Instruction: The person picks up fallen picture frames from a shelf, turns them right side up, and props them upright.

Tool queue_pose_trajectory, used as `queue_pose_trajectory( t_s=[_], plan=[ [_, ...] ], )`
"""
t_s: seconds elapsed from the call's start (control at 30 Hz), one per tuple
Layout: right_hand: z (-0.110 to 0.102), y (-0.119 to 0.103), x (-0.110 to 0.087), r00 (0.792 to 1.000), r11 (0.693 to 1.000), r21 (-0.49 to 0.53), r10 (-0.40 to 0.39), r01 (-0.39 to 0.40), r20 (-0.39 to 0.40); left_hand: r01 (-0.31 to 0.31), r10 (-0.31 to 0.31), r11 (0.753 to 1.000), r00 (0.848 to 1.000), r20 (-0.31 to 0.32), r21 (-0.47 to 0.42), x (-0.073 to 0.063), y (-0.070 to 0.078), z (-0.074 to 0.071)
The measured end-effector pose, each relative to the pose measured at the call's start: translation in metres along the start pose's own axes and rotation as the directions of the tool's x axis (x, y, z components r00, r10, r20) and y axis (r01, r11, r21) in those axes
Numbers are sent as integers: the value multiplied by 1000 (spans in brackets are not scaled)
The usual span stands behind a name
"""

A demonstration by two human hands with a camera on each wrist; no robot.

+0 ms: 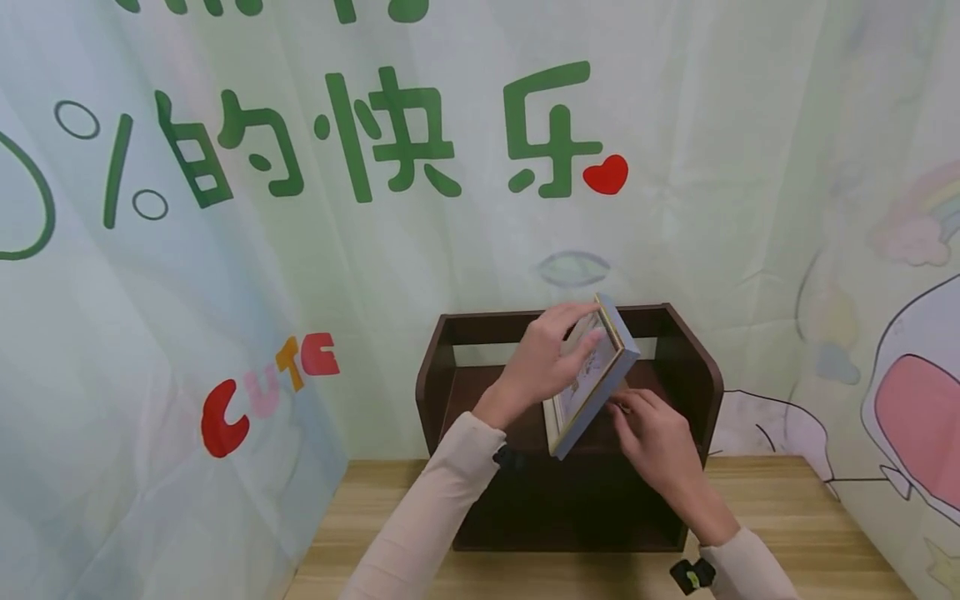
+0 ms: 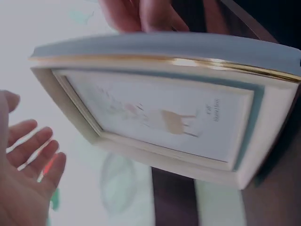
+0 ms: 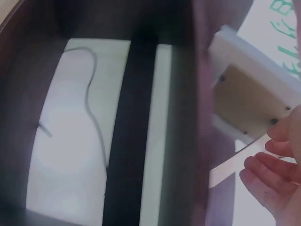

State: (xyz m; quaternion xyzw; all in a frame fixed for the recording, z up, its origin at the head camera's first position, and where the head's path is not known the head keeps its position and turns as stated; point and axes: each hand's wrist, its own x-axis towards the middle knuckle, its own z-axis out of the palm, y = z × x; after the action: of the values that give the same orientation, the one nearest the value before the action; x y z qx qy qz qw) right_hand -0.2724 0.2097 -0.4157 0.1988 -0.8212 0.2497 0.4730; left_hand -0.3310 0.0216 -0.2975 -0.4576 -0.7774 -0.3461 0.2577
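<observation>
A picture frame (image 1: 588,375) is tilted over the top shelf of a dark brown desktop rack (image 1: 498,408). It has a pale blue outer edge, a gold line and a cream inner border around a printed picture. My left hand (image 1: 543,354) is beside its front; in the left wrist view the fingers (image 2: 35,146) are loosely spread, apart from the frame. Behind the frame, my right hand (image 1: 660,437) has its fingers curled at the back. The right wrist view shows the brown backing board (image 3: 247,101) with small dark clips, the fingertips (image 3: 281,129) right by one.
The rack stands on a wood-grain table (image 1: 795,508) and has raised side panels and a back rail. A printed fabric curtain (image 1: 675,167) hangs behind and at both sides. A dark band (image 1: 693,575) is on the right wrist.
</observation>
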Motion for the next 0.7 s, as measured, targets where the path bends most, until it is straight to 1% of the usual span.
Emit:
queue_pose_trajectory(
  t_s=[0.07,0.13,0.2,0.33,0.43,0.53,0.57,0.63,0.7],
  plan=[
    [-5,-8,0,999,999,42,27,-26,-23,77,-78,996,997,-23,-34,0,-9,1],
    [-9,-18,0,997,994,86,71,-68,-35,148,-150,987,988,-32,-57,-2,-19,4],
    [-11,-28,-1,992,987,117,119,-114,-39,212,-215,974,976,-34,-73,-6,-28,7],
    [-10,-45,-2,978,970,137,207,-203,-16,309,-313,948,949,-40,-80,-11,-44,15],
    [-7,-53,0,965,954,144,262,-263,23,398,-400,912,916,-2,-100,-13,-54,21],
    [-3,-59,2,950,939,142,310,-314,50,483,-478,867,875,71,-122,-14,-63,28],
    [-3,-60,3,945,936,134,322,-326,52,500,-492,855,866,93,-133,-14,-66,30],
    [-2,-62,4,940,933,121,336,-340,52,521,-507,840,853,123,-147,-14,-69,34],
    [-1,-63,5,939,933,105,342,-345,48,526,-510,836,850,136,-157,-13,-72,36]
  ],
)
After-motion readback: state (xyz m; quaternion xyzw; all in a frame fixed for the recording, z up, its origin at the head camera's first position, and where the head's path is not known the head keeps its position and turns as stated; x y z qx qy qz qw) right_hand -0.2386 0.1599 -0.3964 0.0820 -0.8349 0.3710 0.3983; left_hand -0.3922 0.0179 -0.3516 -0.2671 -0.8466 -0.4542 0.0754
